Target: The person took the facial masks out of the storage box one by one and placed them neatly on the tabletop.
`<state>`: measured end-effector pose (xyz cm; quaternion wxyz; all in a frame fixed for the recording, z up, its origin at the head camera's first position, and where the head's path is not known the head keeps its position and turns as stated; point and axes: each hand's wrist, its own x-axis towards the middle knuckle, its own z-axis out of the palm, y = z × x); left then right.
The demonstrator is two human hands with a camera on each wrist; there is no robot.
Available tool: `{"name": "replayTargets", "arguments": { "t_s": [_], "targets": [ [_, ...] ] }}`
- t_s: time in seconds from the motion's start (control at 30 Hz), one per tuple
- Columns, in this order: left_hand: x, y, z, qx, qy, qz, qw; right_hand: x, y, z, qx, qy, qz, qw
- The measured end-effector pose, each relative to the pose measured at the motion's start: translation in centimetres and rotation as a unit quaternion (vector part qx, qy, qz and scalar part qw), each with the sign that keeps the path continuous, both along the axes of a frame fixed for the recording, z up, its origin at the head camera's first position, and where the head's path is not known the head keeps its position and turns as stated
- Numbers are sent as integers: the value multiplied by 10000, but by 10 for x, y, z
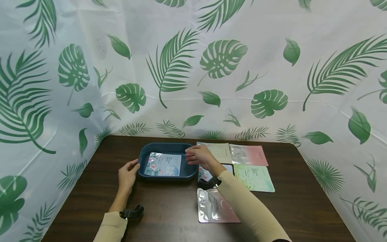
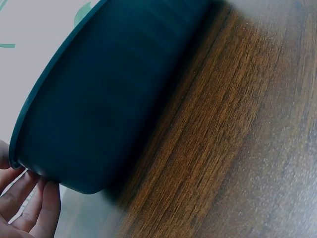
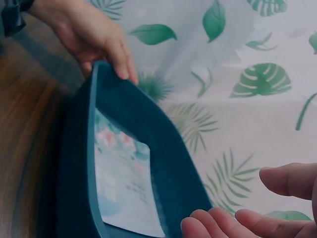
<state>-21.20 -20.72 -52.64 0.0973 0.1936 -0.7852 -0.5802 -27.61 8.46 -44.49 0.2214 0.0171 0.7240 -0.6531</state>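
A dark blue tray (image 1: 165, 147) stands on the brown table and holds one floral packet (image 1: 163, 164). My left hand (image 1: 131, 169) grips the tray's left rim, with its thumb on top and its fingers (image 2: 30, 204) under the lip of the tray (image 2: 109, 99). My right hand (image 1: 192, 156) hovers over the tray's right rim with relaxed fingers (image 3: 257, 218) and holds nothing. The right wrist view looks along the tray (image 3: 163, 168) to the packet (image 3: 124, 188) inside, with the left hand (image 3: 94, 34) on the far rim.
Several flat packets lie to the right of the tray: cream (image 1: 222, 152), pink (image 1: 249, 154), green (image 1: 254, 177), and silver-pink (image 1: 214, 210) near me. Another packet (image 1: 205, 174) is partly hidden under my right wrist. A leaf-print curtain (image 1: 193, 67) encloses the table (image 1: 169, 205).
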Motion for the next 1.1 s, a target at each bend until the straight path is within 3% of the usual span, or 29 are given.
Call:
{"name": "replayTargets", "arguments": {
  "t_s": [0.3, 0.67, 0.77, 0.9, 0.97, 1.1],
  "targets": [
    [0, 2, -2, -15, 14, 8, 10000, -2, -25, -10, 195, -265, 110, 9994],
    [0, 1, -2, 29, -37, 61, 10000, -3, -48, -23, 1012, -279, 316, 9940],
    [1, 1, -3, 17, -87, 22, 10000, -2, -52, -27, 1764, 133, 479, 9831],
    [2, 0, -3, 62, -82, 45, 9999, 0, -59, -28, 2889, 674, 792, 9517],
    [2, 0, -1, 73, -54, 41, 10000, 0, -62, -28, 3185, 725, 849, 9413],
    [1, -1, 0, 99, -30, 33, 9999, -1, -65, -29, 3235, 584, 775, 9412]
  ]
}}
